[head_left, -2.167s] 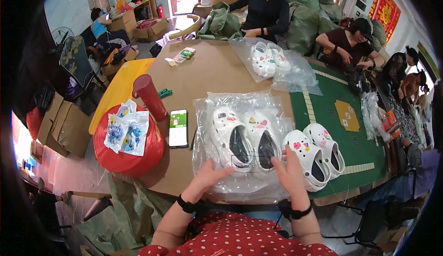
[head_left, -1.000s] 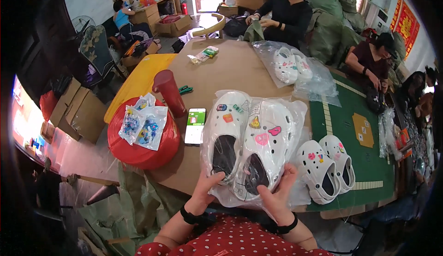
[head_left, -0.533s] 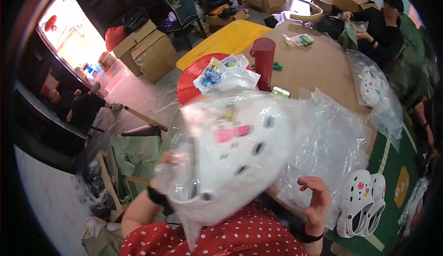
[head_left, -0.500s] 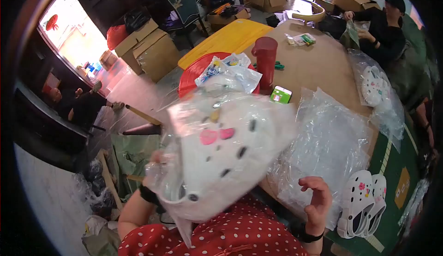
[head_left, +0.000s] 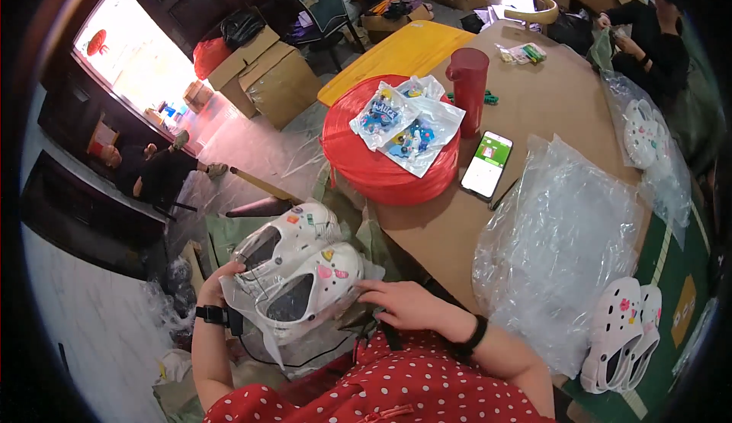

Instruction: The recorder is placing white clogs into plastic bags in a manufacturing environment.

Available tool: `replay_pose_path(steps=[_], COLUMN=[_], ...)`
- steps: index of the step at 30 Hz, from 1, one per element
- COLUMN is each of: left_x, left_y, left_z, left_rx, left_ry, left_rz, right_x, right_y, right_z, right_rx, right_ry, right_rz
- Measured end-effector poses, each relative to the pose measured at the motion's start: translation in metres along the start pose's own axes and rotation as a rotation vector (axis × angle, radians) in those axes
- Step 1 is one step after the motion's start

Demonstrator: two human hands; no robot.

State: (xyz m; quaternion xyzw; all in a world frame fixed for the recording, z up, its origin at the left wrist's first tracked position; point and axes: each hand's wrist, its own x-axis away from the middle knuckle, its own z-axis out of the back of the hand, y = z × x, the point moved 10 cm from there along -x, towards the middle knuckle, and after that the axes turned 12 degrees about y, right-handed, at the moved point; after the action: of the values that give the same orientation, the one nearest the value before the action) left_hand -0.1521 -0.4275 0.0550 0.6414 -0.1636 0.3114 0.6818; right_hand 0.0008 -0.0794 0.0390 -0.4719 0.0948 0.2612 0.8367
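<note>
A pair of white clogs with colourful charms on the toes sits inside a clear plastic bag, over the floor left of the table. My left hand grips the bag at the heel end, its fingers partly hidden by the plastic. At the toe end, my right hand rests its outstretched fingers against the bag's side, fingers somewhat apart.
On the table are clear plastic bags, a lit phone, a red pitcher and a red twine roll topped by charm packets. Unbagged white clogs stand right. A co-worker handles a bag.
The bagged clogs have moved down and left, away from in front of my view, uncovering the twine roll and phone. My right hand has swung left to touch the bag.
</note>
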Motion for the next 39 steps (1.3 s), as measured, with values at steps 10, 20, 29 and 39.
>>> replay_pose_path(steps=[10, 20, 29, 39], left_x=[0.009, -0.049, -0.184, -0.325], left_y=[0.041, -0.042, -0.228, -0.195], left_z=[-0.053, -0.17, -0.308, -0.17], left_rx=[-0.288, -0.602, -0.236, -0.429], left_ry=[-0.321, -0.663, -0.683, 0.0], left_rz=[-0.097, 0.02, 0.481, -0.14], right_x=[-0.009, -0.003, 0.016, 0.011], right_y=[0.099, 0.04, 0.051, 0.045], right_z=[-0.082, -0.017, 0.03, 0.017], right_rx=[0.703, 0.473, 0.419, 0.309], right_ry=[-0.197, -0.068, 0.155, 0.153], right_rz=[-0.134, -0.019, -0.191, -0.158])
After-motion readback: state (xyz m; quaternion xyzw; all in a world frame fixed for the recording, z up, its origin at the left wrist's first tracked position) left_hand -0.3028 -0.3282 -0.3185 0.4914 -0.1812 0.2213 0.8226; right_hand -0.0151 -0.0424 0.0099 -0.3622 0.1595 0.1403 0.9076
